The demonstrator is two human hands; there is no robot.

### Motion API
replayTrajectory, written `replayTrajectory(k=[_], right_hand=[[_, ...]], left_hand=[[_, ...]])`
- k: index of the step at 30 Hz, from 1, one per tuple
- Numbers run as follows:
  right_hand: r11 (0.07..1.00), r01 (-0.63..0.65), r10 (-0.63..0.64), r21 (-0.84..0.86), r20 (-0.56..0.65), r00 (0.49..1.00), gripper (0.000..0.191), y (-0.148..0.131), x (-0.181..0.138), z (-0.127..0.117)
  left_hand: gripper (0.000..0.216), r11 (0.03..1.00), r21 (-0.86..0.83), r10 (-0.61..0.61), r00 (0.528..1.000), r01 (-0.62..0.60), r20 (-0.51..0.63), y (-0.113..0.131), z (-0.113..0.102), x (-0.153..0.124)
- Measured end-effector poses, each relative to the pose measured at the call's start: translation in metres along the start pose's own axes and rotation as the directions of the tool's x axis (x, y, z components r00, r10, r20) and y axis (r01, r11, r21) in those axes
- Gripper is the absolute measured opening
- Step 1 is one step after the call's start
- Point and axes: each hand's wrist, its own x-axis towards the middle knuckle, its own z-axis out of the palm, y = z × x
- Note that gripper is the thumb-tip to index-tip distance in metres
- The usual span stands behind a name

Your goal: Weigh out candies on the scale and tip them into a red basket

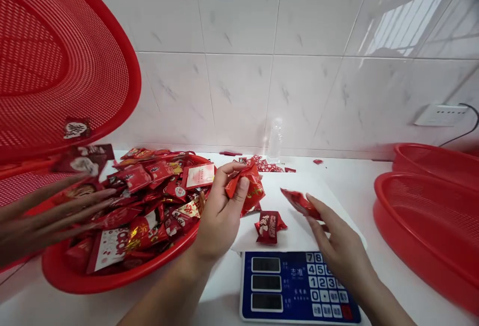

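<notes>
My left hand [221, 212] pinches a red packet with gold print [255, 191] above the left side of a white weighing plate [318, 186]. To the right, my right hand [335, 234] grips a small red wrapped packet [298, 202] between thumb and fingers, over the same plate. Below and between the two hands, a few red snack packets [268, 227] lie on the plate. The blue scale panel [295, 286] sits at the front, with three small dark displays and a keypad partly covered by my right hand.
A red basket [123, 283] heaped with red packets stands at left. Another person's hand [48, 211] reaches over it, beside a tilted red basket [108, 32]. More red baskets [422, 246] stand at right. Red packets [262, 164] and a clear bottle-like object [276, 141] are by the tiled wall.
</notes>
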Motion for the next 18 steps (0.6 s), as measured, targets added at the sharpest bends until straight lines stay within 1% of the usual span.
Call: replayTrajectory(k=[2, 3, 5, 6, 7, 8, 9, 10, 11, 12, 13, 14, 15, 16, 17, 18], right_hand=[[0.996, 0.088, -0.089, 0.01, 0.104, 0.991, 0.049, -0.001, 0.002, 0.004], [0.991, 0.129, -0.131, 0.023, 0.14, 0.981, 0.05, -0.002, 0.002, 0.005], [0.979, 0.195, -0.201, 0.05, 0.168, 0.965, 0.049, -0.008, 0.001, 0.004], [0.976, 0.206, -0.216, 0.072, 0.173, 0.961, 0.048, -0.012, 0.0, 0.002], [0.974, 0.195, -0.213, 0.112, 0.176, 0.961, 0.047, -0.017, 0.0, 0.0], [0.971, 0.16, -0.193, 0.18, 0.188, 0.963, 0.047, -0.023, -0.001, -0.002], [0.955, 0.108, -0.17, 0.276, 0.213, 0.962, 0.049, -0.029, -0.002, -0.005], [0.919, 0.048, -0.156, 0.391, 0.251, 0.955, 0.053, -0.035, -0.003, -0.007], [0.861, -0.012, -0.16, 0.508, 0.294, 0.942, 0.056, -0.041, -0.004, -0.008], [0.793, -0.066, -0.171, 0.605, 0.325, 0.93, 0.058, -0.045, -0.005, -0.009], [0.728, -0.095, -0.189, 0.679, 0.332, 0.924, 0.058, -0.048, -0.007, -0.009], [0.679, -0.105, -0.201, 0.727, 0.321, 0.925, 0.056, -0.05, -0.01, -0.008], [0.65, -0.101, -0.204, 0.753, 0.301, 0.931, 0.051, -0.05, -0.013, -0.007], [0.637, -0.108, -0.182, 0.763, 0.284, 0.941, 0.046, -0.048, -0.018, -0.004], [0.629, -0.132, -0.135, 0.766, 0.275, 0.952, 0.043, -0.045, -0.023, -0.002], [0.62, -0.181, -0.076, 0.764, 0.288, 0.955, 0.041, -0.041, -0.029, 0.0]], left_hand=[[0.016, 0.992, 0.104, 0.078, 0.997, -0.076, -0.014, 0.004, -0.001, -0.002], [0.016, 0.987, 0.131, 0.102, 0.995, -0.098, -0.024, 0.006, -0.003, -0.002], [0.015, 0.983, 0.15, 0.119, 0.992, -0.111, -0.048, 0.007, -0.005, -0.001], [0.014, 0.984, 0.147, 0.114, 0.992, -0.105, -0.05, 0.007, -0.006, -0.002], [0.014, 0.987, 0.132, 0.099, 0.994, -0.094, -0.034, 0.007, -0.006, -0.003], [0.013, 0.991, 0.112, 0.075, 0.997, -0.075, 0.008, 0.007, -0.006, -0.004], [0.012, 0.994, 0.097, 0.045, 0.996, -0.052, 0.075, 0.007, -0.004, -0.007], [0.012, 0.995, 0.093, 0.018, 0.986, -0.033, 0.165, 0.007, -0.002, -0.01], [0.012, 0.994, 0.103, 0.005, 0.963, -0.034, 0.271, 0.007, 0.001, -0.014], [0.013, 0.99, 0.119, 0.02, 0.923, -0.071, 0.384, 0.008, 0.004, -0.018], [0.014, 0.981, 0.134, 0.056, 0.868, -0.14, 0.494, 0.01, 0.007, -0.022], [0.017, 0.964, 0.142, 0.099, 0.799, -0.224, 0.593, 0.013, 0.01, -0.025], [0.019, 0.942, 0.14, 0.135, 0.728, -0.305, 0.672, 0.016, 0.012, -0.026], [0.023, 0.921, 0.142, 0.151, 0.669, -0.363, 0.728, 0.02, 0.012, -0.027], [0.026, 0.906, 0.159, 0.144, 0.64, -0.391, 0.755, 0.024, 0.01, -0.027], [0.028, 0.901, 0.196, 0.117, 0.651, -0.387, 0.75, 0.029, 0.006, -0.026]])
